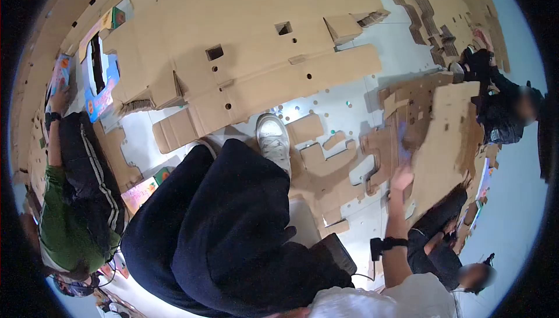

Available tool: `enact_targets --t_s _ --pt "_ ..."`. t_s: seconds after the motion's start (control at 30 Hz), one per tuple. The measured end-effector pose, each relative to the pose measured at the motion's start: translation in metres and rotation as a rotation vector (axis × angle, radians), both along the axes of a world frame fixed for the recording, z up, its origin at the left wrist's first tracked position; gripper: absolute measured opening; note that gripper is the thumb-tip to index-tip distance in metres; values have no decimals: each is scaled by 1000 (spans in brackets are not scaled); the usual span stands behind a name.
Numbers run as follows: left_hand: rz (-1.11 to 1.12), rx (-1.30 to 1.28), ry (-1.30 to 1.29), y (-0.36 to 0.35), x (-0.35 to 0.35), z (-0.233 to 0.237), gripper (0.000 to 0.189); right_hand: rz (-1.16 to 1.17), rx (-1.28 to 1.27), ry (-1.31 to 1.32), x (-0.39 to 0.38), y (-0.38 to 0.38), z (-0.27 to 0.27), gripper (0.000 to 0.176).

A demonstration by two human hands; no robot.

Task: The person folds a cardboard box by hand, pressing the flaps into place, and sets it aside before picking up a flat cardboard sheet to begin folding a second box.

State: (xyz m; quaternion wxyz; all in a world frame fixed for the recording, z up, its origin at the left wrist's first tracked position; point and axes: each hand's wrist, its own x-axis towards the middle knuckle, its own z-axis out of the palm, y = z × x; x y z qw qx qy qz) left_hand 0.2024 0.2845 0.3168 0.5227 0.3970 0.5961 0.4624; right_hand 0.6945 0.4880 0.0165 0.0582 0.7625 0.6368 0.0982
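Note:
My right hand (402,178), with a black strap round the wrist, reaches out to the right. Its fingers are closed at the left edge of a long brown cardboard sheet (445,143), which is raised above other cardboard pieces (416,105). A bluish blurred patch shows just beyond the fingertips; I cannot make it out. At the bottom edge only a sliver of skin shows beside my white shirt, too little to call a hand, so my left hand is not in view. Cut cardboard scraps (326,178) lie on the floor between my shoe and my right arm.
Large die-cut cardboard sheets (244,9) are spread before me. My white shoe (272,140) is near their edge. Printed boxes (102,76) lie at the left, beside a person in a green sleeve (64,219). Other people sit at the right, near stacked cardboard (448,3).

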Motion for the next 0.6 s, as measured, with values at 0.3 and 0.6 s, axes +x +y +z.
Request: enact_targets --t_s 0.3,0.6 --pt "-2 -13 11 0 -7 3 14 -116 -470 23 -48 -4 -62 53" --pt "2 -27 28 8 -2 -3 14 -296 -464 605 -134 34 -52 96"
